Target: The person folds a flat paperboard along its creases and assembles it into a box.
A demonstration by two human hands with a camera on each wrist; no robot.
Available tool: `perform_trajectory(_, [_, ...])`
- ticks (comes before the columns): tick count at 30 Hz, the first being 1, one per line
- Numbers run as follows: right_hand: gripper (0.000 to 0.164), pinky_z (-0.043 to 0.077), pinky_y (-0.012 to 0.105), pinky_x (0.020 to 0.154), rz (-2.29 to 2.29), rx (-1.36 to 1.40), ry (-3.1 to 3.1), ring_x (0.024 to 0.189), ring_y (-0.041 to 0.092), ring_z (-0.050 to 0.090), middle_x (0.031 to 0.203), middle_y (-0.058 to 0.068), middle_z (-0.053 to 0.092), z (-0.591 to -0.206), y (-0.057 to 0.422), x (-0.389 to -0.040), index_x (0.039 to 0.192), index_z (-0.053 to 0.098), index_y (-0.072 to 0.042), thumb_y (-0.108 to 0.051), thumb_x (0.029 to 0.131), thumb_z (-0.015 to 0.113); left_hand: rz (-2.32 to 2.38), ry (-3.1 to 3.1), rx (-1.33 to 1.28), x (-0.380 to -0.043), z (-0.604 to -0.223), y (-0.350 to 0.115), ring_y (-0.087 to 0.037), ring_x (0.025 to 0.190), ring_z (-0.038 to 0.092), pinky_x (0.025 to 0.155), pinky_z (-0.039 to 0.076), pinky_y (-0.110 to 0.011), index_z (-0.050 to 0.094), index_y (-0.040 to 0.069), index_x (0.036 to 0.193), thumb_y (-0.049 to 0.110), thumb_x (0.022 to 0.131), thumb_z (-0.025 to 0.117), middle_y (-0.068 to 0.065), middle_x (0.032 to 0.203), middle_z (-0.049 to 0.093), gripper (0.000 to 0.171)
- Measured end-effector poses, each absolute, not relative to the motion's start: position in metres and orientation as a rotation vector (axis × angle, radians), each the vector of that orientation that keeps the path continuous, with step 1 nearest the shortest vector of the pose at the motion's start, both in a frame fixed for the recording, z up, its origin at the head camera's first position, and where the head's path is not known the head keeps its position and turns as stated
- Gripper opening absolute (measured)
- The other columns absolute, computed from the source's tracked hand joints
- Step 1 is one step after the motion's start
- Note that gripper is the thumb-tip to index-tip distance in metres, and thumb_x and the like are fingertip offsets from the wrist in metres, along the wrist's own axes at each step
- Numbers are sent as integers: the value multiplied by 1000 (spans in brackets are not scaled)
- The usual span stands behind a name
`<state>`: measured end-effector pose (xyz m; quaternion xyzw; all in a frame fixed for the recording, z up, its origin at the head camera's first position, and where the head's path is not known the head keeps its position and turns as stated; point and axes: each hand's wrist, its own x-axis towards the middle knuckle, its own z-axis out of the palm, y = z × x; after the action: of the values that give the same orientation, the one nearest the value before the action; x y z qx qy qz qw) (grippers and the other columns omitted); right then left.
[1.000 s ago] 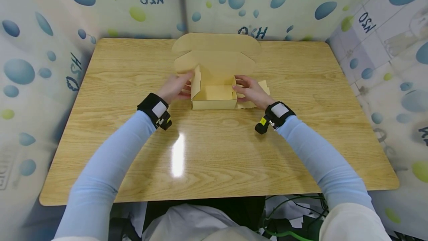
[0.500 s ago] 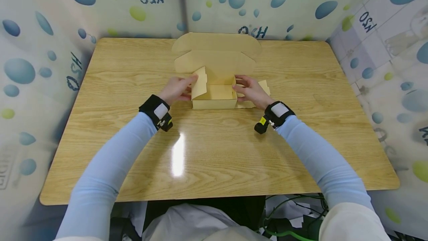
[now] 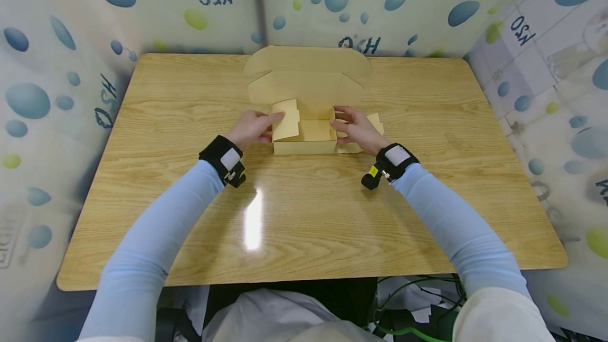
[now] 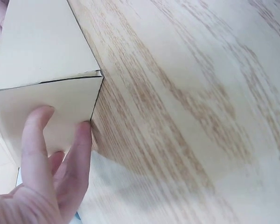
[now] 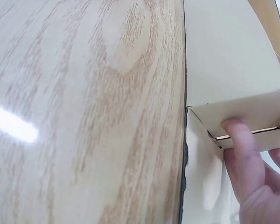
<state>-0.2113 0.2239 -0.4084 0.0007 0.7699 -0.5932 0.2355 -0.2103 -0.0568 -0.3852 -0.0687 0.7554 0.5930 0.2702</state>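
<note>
Head view: the cardboard box [image 3: 305,148] sits on the table [image 3: 332,215], toward its far edge and near the middle, lid [image 3: 309,86] up behind. The left hand [image 3: 252,128] grips the box's left side, thumb over the left flap [image 3: 286,123], which slants over the cavity. The right hand [image 3: 358,131] holds the right side. The right flap [image 3: 377,122] spreads outward, partly beneath that hand. Risk, my judgement: the left flap could spring up if the thumb lifts, as the crease looks stiff; uneven pressure from the two sides might skew the walls. The thumb hides part of the left flap; the right hand covers much of the right flap.

Left wrist view: bent fingers bear on the left end wall [image 4: 70,102]. Too hard a push there could, I judge, dent or bow the board. The box runs out of frame at left; the thumb's contact cannot be made out.

Right wrist view: a fingertip presses the right end wall [image 5: 261,108]; a dark slit separates it from a narrow strip [image 5: 269,138]. Possible fault: that joint might gape or tear if the wall is forced inward. The thumb is cut off at the right edge; the box interior is hidden.
</note>
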Motion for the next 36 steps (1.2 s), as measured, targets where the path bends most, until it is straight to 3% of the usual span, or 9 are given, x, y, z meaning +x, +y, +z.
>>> perform_trajectory(4, [62, 54, 25, 71, -1616, -3, 2116, 130, 28, 43, 152, 12, 27, -409, 224, -212, 149, 23, -15, -24, 95, 54, 1592, 2047, -188, -209, -384, -56, -13, 58, 53, 80, 52, -39, 45, 11, 70, 46, 85, 65, 1, 68, 40, 42])
perform_trajectory(7, [63, 54, 26, 71, -1613, -6, 2115, 130, 28, 42, 153, 11, 27, -409, 224, -211, 149, 23, -15, -25, 95, 54, 1571, 2066, -178, -209, -384, -55, -12, 63, 53, 84, 52, -39, 55, 8, 88, 46, 85, 64, 0, 78, 44, 40])
perform_trajectory(11, [63, 54, 26, 73, -1607, -11, 2116, 131, 28, 41, 153, 11, 26, -408, 224, -211, 149, 23, -15, -25, 95, 54, 1542, 2098, -170, -208, -383, -54, -11, 66, 54, 83, 54, -35, 56, 4, 116, 45, 85, 65, -1, 88, 48, 52])
perform_trajectory(14, [62, 54, 26, 73, -1606, -12, 2117, 132, 28, 40, 153, 11, 26, -407, 224, -211, 149, 23, -16, -25, 95, 54, 1518, 2140, -170, -208, -384, -54, -11, 61, 55, 80, 54, -34, 56, 3, 121, 44, 83, 67, -1, 81, 51, 57])
perform_trajectory(18, [62, 54, 26, 72, -1608, -7, 2118, 131, 27, 40, 153, 11, 26, -407, 223, -210, 149, 22, -16, -24, 96, 53, 1480, 2194, -162, -208, -384, -52, -12, 56, 56, 79, 54, -36, 60, 4, 114, 45, 81, 69, 1, 66, 51, 53])
perform_trajectory(21, [62, 54, 26, 73, -1605, -6, 2122, 131, 27, 40, 153, 11, 26, -407, 224, -210, 149, 22, -16, -24, 96, 53, 1448, 2233, -140, -208, -384, -51, -13, 54, 54, 77, 54, -38, 62, 6, 93, 45, 80, 70, 3, 58, 48, 42])
perform_trajectory(24, [62, 54, 26, 73, -1600, -7, 2127, 132, 27, 41, 153, 11, 26, -408, 224, -211, 149, 22, -16, -24, 96, 53, 1409, 2288, -121, -208, -385, -49, -16, 51, 54, 70, 52, -38, 50, 12, 65, 46, 79, 71, 6, 50, 43, 42])
perform_trajectory(26, [62, 54, 26, 73, -1601, -8, 2127, 132, 27, 41, 153, 11, 26, -408, 224, -211, 149, 22, -16, -24, 96, 53, 1384, 2321, -115, -209, -385, -48, -19, 52, 56, 64, 49, -37, 40, 15, 56, 48, 77, 72, 8, 47, 38, 50])
perform_trajectory(36, [62, 54, 26, 72, -1616, -17, 2122, 132, 28, 40, 153, 11, 26, -408, 223, -211, 149, 23, -16, -24, 96, 53, 1303, 2367, -109, -212, -386, -47, -22, 54, 58, 51, 42, -29, 34, 17, 52, 50, 74, 73, 9, 44, 31, 57])
